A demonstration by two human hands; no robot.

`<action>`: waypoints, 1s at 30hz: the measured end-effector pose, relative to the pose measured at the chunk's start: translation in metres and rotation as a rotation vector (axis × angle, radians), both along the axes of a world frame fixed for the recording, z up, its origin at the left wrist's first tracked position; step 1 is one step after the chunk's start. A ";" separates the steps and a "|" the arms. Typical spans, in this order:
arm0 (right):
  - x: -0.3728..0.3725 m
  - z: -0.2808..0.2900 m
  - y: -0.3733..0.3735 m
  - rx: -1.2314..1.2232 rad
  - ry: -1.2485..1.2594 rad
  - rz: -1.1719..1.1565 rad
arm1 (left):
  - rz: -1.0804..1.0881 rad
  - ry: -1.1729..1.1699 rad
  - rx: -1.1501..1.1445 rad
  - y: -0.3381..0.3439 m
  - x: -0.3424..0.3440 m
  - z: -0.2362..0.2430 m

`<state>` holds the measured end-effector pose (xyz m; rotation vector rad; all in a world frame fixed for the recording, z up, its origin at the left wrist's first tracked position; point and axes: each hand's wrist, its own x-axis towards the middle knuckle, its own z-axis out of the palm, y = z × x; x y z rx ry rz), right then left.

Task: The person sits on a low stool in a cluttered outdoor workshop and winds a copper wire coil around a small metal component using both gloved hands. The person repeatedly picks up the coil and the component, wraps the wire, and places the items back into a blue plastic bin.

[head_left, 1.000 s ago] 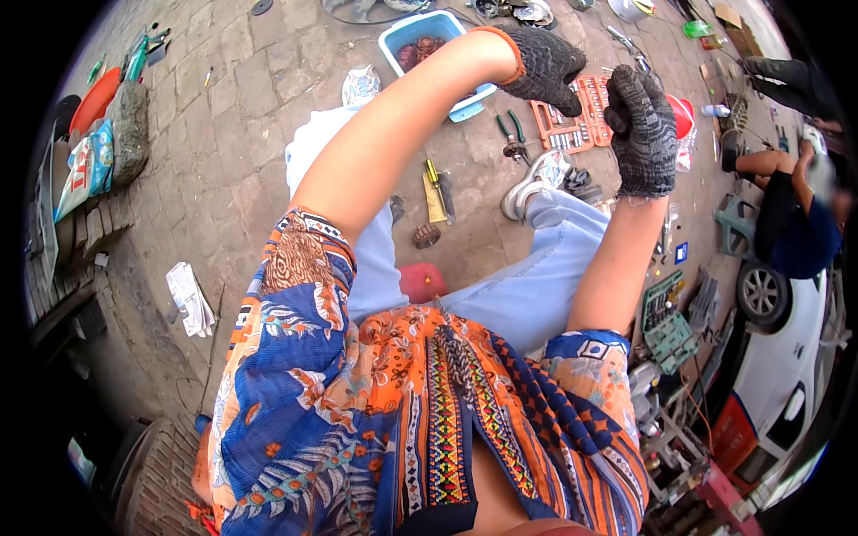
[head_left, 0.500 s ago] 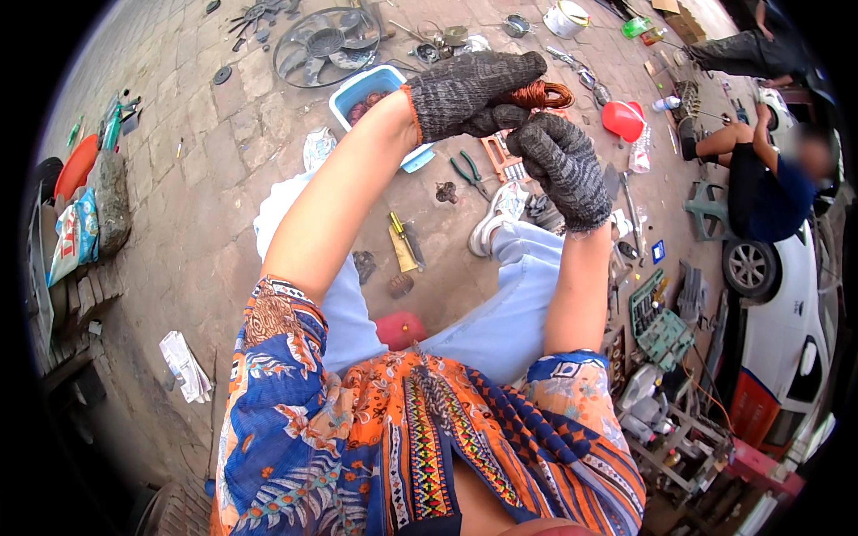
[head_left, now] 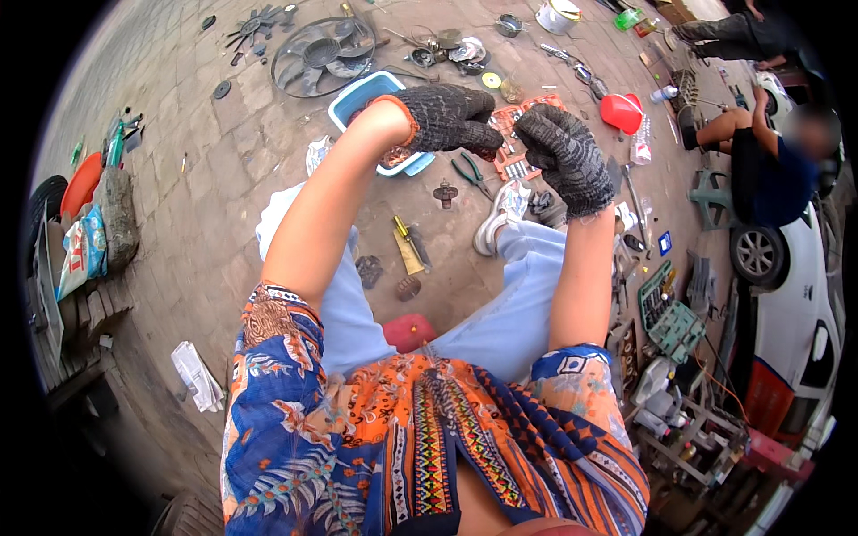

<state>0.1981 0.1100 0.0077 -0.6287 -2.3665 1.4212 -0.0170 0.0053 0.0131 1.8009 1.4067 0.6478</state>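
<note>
My left hand (head_left: 451, 119), in a dark grey knitted glove with an orange cuff, is closed beside the blue tub (head_left: 342, 114). The coil of copper wire (head_left: 487, 154) in it is almost wholly hidden; only a dark reddish bit shows under the thumb. Opposite it, a short gap away, my right hand (head_left: 565, 163) wears the same kind of glove. Its fingers curl in against the thumb, and whatever they pinch is too small to see. Reddish coils (head_left: 393, 157) lie inside the tub, partly covered by my left wrist.
Beneath my hands lie an orange socket tray (head_left: 517, 167) and green-handled pliers (head_left: 468, 170). A yellow-handled scraper (head_left: 407, 248) rests between my legs. A fan (head_left: 323, 54) stands beyond the tub, a red bucket (head_left: 621, 114) to the right. Another person (head_left: 769, 174) sits near a white car (head_left: 791, 330).
My left hand has drawn left and slightly down, away from the right hand. The copper coil that stuck out past its fingers is now mostly out of sight. My right hand stays nearly in place.
</note>
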 end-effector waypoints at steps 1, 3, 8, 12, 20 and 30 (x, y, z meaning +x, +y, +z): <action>0.000 -0.001 -0.002 0.262 0.078 0.062 | 0.096 0.131 -0.076 0.007 -0.001 -0.001; -0.001 0.004 -0.007 0.398 0.150 0.064 | 0.180 0.071 0.051 0.007 0.005 0.022; -0.014 0.033 -0.036 -0.033 -0.010 -0.004 | 0.185 0.218 0.746 0.022 0.002 -0.025; -0.018 0.027 -0.028 -0.458 -0.063 -0.129 | 0.296 0.171 0.455 0.007 0.009 0.002; -0.007 0.000 0.005 0.098 0.120 0.176 | -0.089 -0.098 0.683 0.004 -0.013 -0.003; -0.023 0.032 -0.048 -0.275 -0.007 -0.151 | 0.197 0.543 0.338 0.017 0.014 -0.016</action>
